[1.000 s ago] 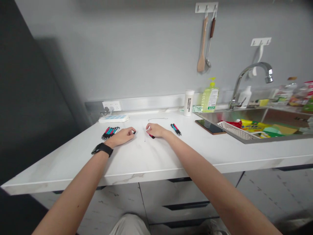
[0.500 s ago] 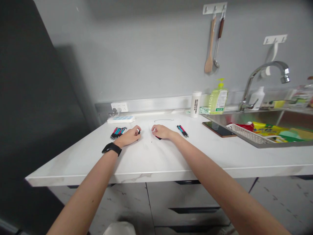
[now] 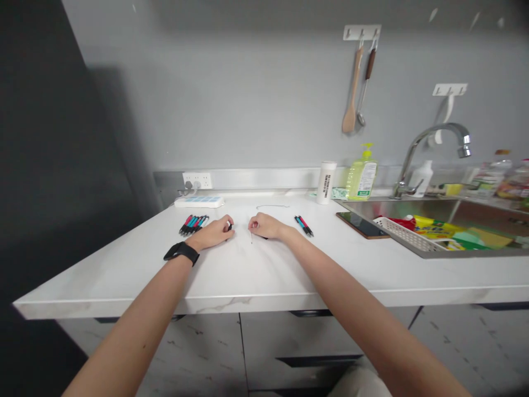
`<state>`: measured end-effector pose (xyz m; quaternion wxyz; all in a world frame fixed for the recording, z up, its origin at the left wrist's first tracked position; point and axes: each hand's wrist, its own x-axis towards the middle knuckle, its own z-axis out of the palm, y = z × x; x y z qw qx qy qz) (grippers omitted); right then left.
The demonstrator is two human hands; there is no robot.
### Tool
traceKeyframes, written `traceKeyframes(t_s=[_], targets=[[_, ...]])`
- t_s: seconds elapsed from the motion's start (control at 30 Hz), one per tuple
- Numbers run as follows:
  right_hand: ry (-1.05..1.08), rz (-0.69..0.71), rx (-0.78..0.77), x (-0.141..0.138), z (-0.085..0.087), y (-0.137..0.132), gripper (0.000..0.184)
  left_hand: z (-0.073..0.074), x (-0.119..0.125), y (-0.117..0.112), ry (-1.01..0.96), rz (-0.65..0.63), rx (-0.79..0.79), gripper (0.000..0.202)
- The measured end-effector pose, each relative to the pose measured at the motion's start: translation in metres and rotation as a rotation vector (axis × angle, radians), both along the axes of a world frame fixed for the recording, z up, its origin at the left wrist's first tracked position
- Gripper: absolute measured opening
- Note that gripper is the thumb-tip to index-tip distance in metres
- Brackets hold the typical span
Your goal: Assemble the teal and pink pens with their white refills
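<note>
My left hand (image 3: pixel 212 231), with a black band on its wrist, is closed at the middle of the counter. A small black pen part (image 3: pixel 230 226) shows between its thumb and fingers. A short way to the right, my right hand (image 3: pixel 266 225) pinches a thin pale pen refill (image 3: pixel 251 237) that points down and ends in a dark tip. Something dark shows under the right hand's palm, mostly hidden. A row of several red, blue and black pens (image 3: pixel 193 225) lies left of my left hand. Beyond my right hand lie a few more pens (image 3: pixel 304 225), side by side.
A thin wire-like strand (image 3: pixel 273 206) lies behind my hands. A power strip (image 3: pixel 199 202) stands at the back left. To the right are a white canister (image 3: pixel 326 183), a soap bottle (image 3: pixel 361 175), a phone (image 3: pixel 361 225) and the sink (image 3: pixel 454 254) with a faucet (image 3: pixel 438 128).
The whole view has shifted slightly, so things sit lower and further left. Both hands stay closed in nearly the same places, and the refill remains in my right hand.
</note>
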<state>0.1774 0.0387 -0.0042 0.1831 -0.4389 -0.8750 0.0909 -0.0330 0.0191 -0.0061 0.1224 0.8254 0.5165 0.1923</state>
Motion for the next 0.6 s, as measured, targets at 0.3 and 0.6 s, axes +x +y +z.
traceKeyframes(t_s=[0.3, 0.6], targets=[[-0.026, 0.086, -0.009, -0.0034, -0.0025, 0.0033, 0.017, -0.0042, -0.0033, 0.0036, -0.023, -0.033, -0.013, 0.021], [0.033, 0.115, -0.038, -0.0054, -0.0046, 0.0077, 0.015, -0.0043, -0.0033, 0.0042, -0.023, -0.047, -0.014, 0.022]])
